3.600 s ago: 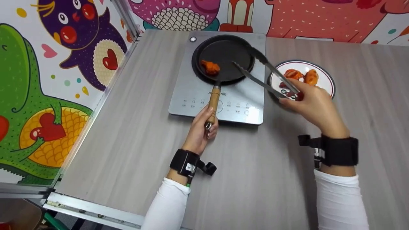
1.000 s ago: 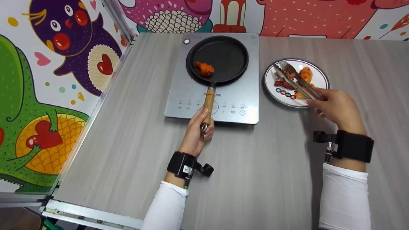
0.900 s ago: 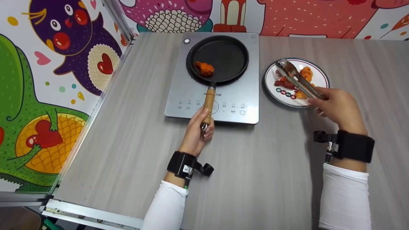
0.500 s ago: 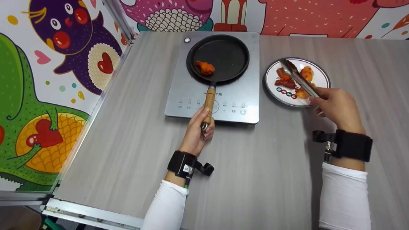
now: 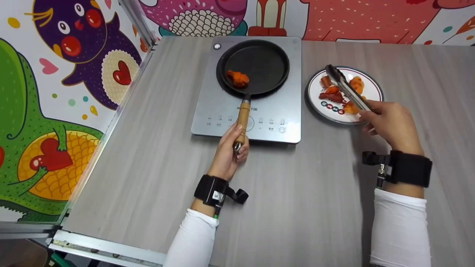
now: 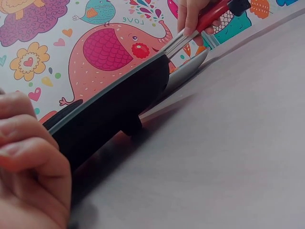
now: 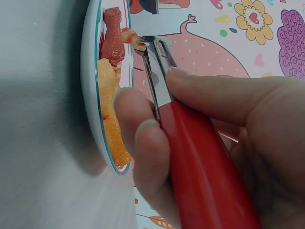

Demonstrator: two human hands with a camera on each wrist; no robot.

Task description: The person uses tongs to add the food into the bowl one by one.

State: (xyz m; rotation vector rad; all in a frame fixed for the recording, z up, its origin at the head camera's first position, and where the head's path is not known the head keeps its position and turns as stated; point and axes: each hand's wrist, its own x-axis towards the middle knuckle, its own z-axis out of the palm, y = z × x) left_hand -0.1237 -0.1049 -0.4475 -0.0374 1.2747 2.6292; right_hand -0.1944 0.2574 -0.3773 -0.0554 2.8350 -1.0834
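My left hand (image 5: 230, 150) grips the wooden handle (image 5: 243, 116) of a black frying pan (image 5: 265, 68). One orange-red piece of chicken (image 5: 238, 79) lies at the pan's left side. My right hand (image 5: 393, 120) holds metal tongs (image 5: 350, 91) with a red grip (image 7: 195, 152), their arms squeezed close together. The tongs slant across a round white plate (image 5: 374, 91) with a dark rim. Under and around them lie an orange chicken piece (image 5: 357, 85) and reddish sausage pieces (image 5: 332, 97). In the right wrist view, a small orange piece (image 7: 132, 39) meets the tongs' tips.
The pan stands on a silver induction cooker (image 5: 207, 107) with touch controls along its front. The plate is just right of the cooker on the grey wooden table (image 5: 293, 207). Cartoon-printed panels (image 5: 85, 74) wall in the left and back.
My right hand has moved from beside the pan to the plate with the tongs. The spread tong arms have come together, their tips shifting slightly away from me. My left hand stays on the handle.
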